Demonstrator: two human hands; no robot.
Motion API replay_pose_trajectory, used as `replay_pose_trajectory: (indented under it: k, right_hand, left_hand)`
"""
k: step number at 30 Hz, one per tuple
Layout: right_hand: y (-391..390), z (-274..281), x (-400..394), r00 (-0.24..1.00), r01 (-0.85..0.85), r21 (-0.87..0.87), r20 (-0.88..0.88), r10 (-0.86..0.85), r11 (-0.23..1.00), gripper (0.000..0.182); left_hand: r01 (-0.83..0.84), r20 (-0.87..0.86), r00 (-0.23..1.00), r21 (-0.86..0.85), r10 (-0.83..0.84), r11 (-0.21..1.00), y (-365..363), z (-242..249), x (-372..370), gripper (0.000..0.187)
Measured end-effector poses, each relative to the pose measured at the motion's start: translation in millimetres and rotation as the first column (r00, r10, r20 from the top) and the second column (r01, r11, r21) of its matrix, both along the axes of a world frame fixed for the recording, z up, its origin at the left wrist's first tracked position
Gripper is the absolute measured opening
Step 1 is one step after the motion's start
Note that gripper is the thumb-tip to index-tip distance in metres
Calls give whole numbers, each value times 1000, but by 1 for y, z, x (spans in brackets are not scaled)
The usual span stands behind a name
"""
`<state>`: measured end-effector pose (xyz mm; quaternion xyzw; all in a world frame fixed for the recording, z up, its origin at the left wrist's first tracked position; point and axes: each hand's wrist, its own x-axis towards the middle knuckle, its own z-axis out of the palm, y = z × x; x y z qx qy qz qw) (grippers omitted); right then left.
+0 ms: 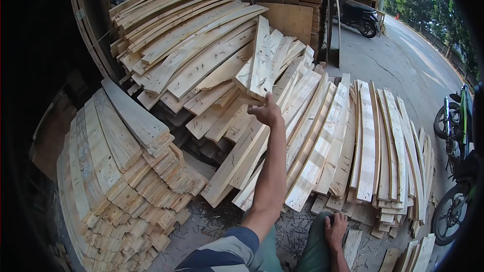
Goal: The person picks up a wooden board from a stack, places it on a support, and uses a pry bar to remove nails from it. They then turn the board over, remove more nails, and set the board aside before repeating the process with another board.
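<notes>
My left hand (266, 112) reaches forward, closed on the near end of a pale wooden plank (260, 60). The thumb lies near the plank's top edge and the fingers curl below. This plank slants upward over other boards, and nails show along its face. My right hand (336, 229) rests on my right knee, fingers laid over the trouser leg, holding nothing. Around the left hand lie nail-studded boards (212, 73), heaped in a fan shape.
On the left stands a tall stack of cut planks (108, 163). More boards (365, 141) lean in rows at right. Loose nails litter the floor (217, 224) by my legs. Motorbikes stand at the right edge (454, 191) and at the back (358, 15), beside a road (413, 45).
</notes>
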<state>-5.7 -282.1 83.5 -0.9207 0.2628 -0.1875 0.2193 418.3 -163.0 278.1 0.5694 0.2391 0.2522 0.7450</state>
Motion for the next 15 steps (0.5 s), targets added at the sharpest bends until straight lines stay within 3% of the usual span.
replay_pose_trajectory:
  k: [2, 3, 4, 5, 7, 9, 11, 13, 15]
  right_hand:
    - [0, -1, 1, 1000, -7, 0, 6, 7, 1000, 20]
    - [0, -1, 0, 1000, -5, 0, 2, 5, 1000, 20]
    - [-2, -8, -2, 1000, 1, -11, 16, -1, 1000, 22]
    - [-4, -10, -4, 1000, -5, -17, -5, 5, 1000, 22]
    - [-6, -14, -7, 1000, 7, 6, 23, -7, 1000, 21]
    - [-10, -12, -8, 999, 11, 21, 47, -12, 1000, 20]
    - [-7, -6, -11, 996, 17, 49, 82, -21, 999, 18]
    - [-4, -7, -10, 995, 30, 61, 93, -35, 998, 18]
    - [-2, -3, -7, 995, 37, 67, 88, -43, 997, 19]
  left_hand:
    - [136, -123, 980, -172, -158, 976, -74, -67, -67, 79]
    - [313, -73, 937, -261, -343, 913, -106, -120, -107, 80]
    - [430, -188, 885, -15, -425, 903, -126, -148, -161, 80]
    - [605, -41, 780, -207, -624, 769, -124, -147, -221, 82]
    - [731, -122, 648, -177, -752, 659, -106, -150, -292, 79]
    - [686, -87, 727, 52, -681, 725, -91, -177, -294, 74]
    - [623, -73, 781, 159, -620, 766, -62, -161, -262, 67]
    - [564, -7, 820, 183, -572, 805, -46, -163, -212, 70]
    - [634, -79, 769, 216, -634, 742, -39, -165, -167, 73]
